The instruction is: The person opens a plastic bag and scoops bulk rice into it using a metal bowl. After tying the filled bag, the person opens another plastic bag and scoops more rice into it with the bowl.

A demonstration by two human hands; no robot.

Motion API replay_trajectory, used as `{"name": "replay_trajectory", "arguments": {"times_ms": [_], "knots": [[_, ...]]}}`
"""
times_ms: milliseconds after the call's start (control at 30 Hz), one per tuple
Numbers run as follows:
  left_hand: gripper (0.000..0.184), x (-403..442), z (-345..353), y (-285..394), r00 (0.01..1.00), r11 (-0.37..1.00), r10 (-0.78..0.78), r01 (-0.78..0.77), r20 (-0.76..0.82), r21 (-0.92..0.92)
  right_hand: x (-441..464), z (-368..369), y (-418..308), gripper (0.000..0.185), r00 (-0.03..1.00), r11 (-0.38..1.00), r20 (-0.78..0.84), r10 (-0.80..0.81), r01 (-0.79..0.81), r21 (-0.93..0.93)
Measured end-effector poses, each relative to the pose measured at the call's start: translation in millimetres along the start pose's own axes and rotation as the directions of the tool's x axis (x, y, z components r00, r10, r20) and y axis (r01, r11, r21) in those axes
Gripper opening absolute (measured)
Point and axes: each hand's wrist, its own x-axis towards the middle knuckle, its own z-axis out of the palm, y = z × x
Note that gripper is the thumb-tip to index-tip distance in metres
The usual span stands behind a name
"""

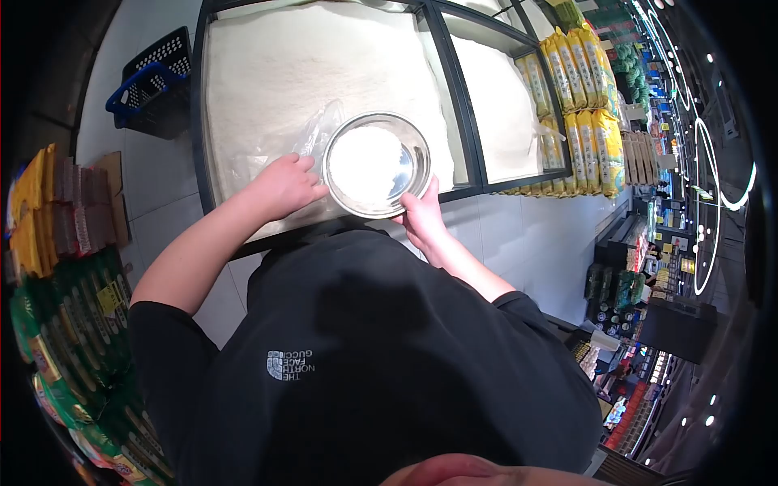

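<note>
My right hand (423, 215) grips the near right rim of a round stainless steel bowl (421, 174). White grains that look like rice (365, 162) lie in it, heaped to the left, with bare shiny metal showing at the right. My left hand (288, 186) is closed, its fingers curled at a clear plastic bag (324, 125) just left of the bowl. Part of the bag is hidden behind the bowl. Both hands are above a black-framed bin (200, 105) filled with a wide layer of white grain (308, 57).
More bins of white grain (494, 113) adjoin on the right, with yellow packages (596, 146) stacked beyond. A dark shopping basket (154, 89) with a blue handle stands on the tiled floor at left. Green packages (73, 348) and yellow ones (36, 211) are piled at far left.
</note>
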Motion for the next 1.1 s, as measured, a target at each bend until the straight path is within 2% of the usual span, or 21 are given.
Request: {"name": "replay_trajectory", "arguments": {"times_ms": [100, 200, 300, 400, 533, 600, 700, 800, 867, 967, 1000, 1100], "knots": [[0.007, -1.3, -0.7, -2.4, 0.994, 1.0, 0.018, -0.015, -0.111, 0.025, -2.0, 9.5, -9.3, 0.083, 0.999, 1.0, 0.027, 0.02, -0.021, 0.017], [0.008, -1.1, -6.9, -1.2, 0.99, 0.996, 0.091, -0.092, -0.111, 0.0, 1.5, 13.8, -11.5, 0.085, 0.999, 1.0, 0.035, 0.013, -0.014, 0.004], [0.012, -5.8, -11.3, -2.5, 0.994, 0.995, 0.096, -0.098, -0.059, -0.031, 0.5, 14.6, -16.1, 0.086, 0.999, 1.0, 0.045, 0.025, -0.024, -0.02], [0.012, -15.7, -10.9, -9.6, 0.99, 0.995, 0.093, -0.09, -0.109, 0.031, -5.0, 17.2, -25.1, 0.086, 0.998, 0.999, 0.053, 0.039, -0.04, 0.018], [0.013, -25.1, -22.1, -8.0, 0.997, 0.994, -0.064, 0.066, -0.035, 0.087, -3.0, 14.3, -25.5, 0.082, 0.998, 0.999, 0.053, 0.042, -0.042, 0.0], [0.023, -30.4, -27.6, -5.9, 0.984, 0.98, -0.174, 0.177, -0.042, 0.09, -0.2, 11.1, -20.2, 0.073, 0.999, 0.999, 0.039, 0.015, -0.017, 0.044], [0.049, -34.9, -35.1, 8.5, 0.912, 0.901, -0.405, 0.387, 0.064, 0.195, -3.0, 6.8, -21.9, 0.07, 0.999, 0.998, 0.033, 0.032, -0.033, 0.046], [0.052, -17.2, -42.0, 50.4, 0.863, 0.881, -0.467, 0.474, -0.194, -0.01, -3.6, -1.2, -20.6, 0.072, 0.998, 0.997, 0.06, 0.016, -0.021, 0.076], [0.05, 0.9, -36.3, 79.2, 0.83, 0.881, -0.469, 0.464, -0.302, -0.093, -7.7, 0.0, -24.4, 0.075, 0.998, 0.997, 0.065, -0.006, 0.001, 0.074], [0.024, 25.3, -6.1, 89.2, 0.742, 0.769, -0.62, 0.639, -0.255, -0.011, -13.6, 1.9, -32.2, 0.077, 0.998, 0.994, 0.059, 0.003, -0.009, 0.105], [0.018, 31.0, 9.2, 87.1, 0.691, 0.72, -0.649, 0.693, -0.32, 0.036, -17.5, 6.2, -36.8, 0.078, 0.999, 0.995, 0.044, -0.011, 0.007, 0.101], [0.013, 31.5, 33.0, 79.9, 0.63, 0.642, -0.699, 0.761, -0.339, 0.089, -14.0, -1.7, -33.4, 0.079, 1.0, 0.997, 0.017, -0.004, 0.003, 0.077]]}}
